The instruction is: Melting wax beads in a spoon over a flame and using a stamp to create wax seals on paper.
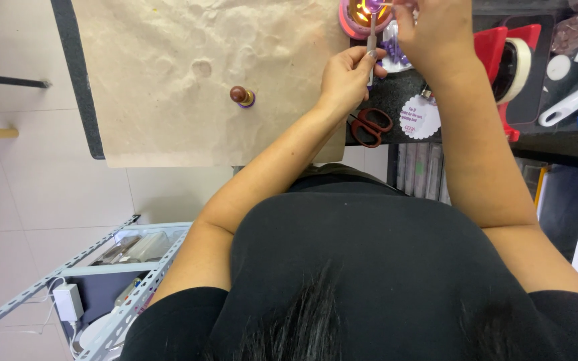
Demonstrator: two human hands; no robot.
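L hand (347,75) pinches thin metal spoon handle (372,41) over lit pink wax warmer (356,17); R hand (429,30) closed on something unclear. Spoon prob light, stiff, hot near bowl; grip handle's low end.

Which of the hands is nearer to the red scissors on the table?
The left. The left hand grips a thin metal handle just above the red scissors. The right hand is farther up, near the pink melting pot.

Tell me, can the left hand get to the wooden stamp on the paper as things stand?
Probably yes. The stamp stands alone on the paper, with nothing between it and the left hand. But that hand holds a spoon handle, so it is not free.
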